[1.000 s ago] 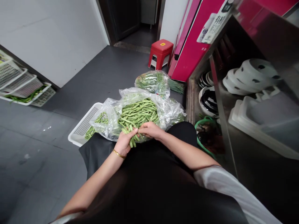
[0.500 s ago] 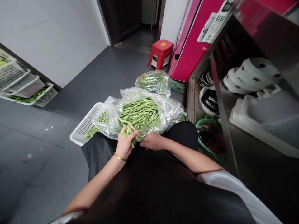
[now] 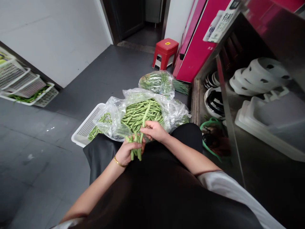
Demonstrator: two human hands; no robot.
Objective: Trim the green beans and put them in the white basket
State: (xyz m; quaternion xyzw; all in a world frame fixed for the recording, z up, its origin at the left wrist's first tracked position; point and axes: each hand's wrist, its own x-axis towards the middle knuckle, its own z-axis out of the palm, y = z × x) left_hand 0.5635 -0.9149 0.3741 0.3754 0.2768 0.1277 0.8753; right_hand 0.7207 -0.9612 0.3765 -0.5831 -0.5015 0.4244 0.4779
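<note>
A small bunch of green beans (image 3: 136, 154) is clasped in my left hand (image 3: 125, 152), its cut-looking ends hanging below the fingers. My right hand (image 3: 156, 131) pinches one long green bean (image 3: 147, 114), which rises above the fingers and runs down toward the bunch. Just beyond both hands, a clear plastic bag (image 3: 111, 105) lies open around a heap of green beans (image 3: 135, 113). Left of the bag, a white perforated basket (image 3: 86, 125) holds more beans, partly covered by the plastic.
Behind the bag lie another bag of greens (image 3: 156, 83) and a red stool (image 3: 166, 52). White baskets (image 3: 26, 84) are stacked at the left wall. At right, a metal shelf (image 3: 232, 133) carries white containers, with a green basket (image 3: 213, 120) beneath.
My right hand has risen from beside my lap to the front of the bean heap and now pinches a long bean. My left hand has lowered slightly and turned the bunch more upright.
</note>
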